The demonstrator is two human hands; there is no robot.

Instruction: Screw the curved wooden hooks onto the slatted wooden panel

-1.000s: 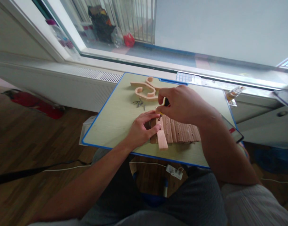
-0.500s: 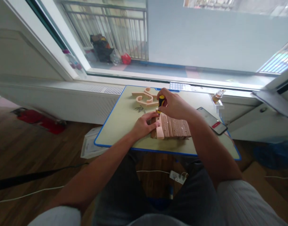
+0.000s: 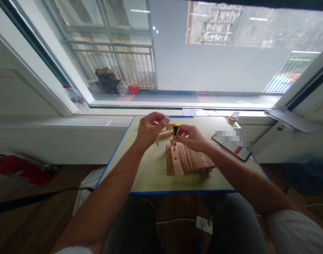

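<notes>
A small screwdriver (image 3: 176, 129) with a yellow and black handle stands upright, its tip on a light wooden strip (image 3: 177, 163). My right hand (image 3: 191, 137) grips its handle from the right between thumb and fingers. That strip, with dark holes in it, lies across the left end of a ribbed brown wooden panel (image 3: 195, 157). My left hand (image 3: 151, 128) is raised to the left of the screwdriver, touching neither tool nor panel. Its fingers are loosely bent, with nothing visible in them. Behind it, curved wooden pieces (image 3: 165, 133) are partly hidden.
The pale table (image 3: 148, 169) has a blue rim. A phone (image 3: 231, 146) lies on its right side. Beyond the far edge are the window sill and a small bottle (image 3: 233, 118). A red fire extinguisher (image 3: 21, 167) is on the floor at left.
My left hand has let go of the wooden strip and risen up and away from the panel. My right hand stays on the screwdriver, now lower around its handle. The view has tilted upward.
</notes>
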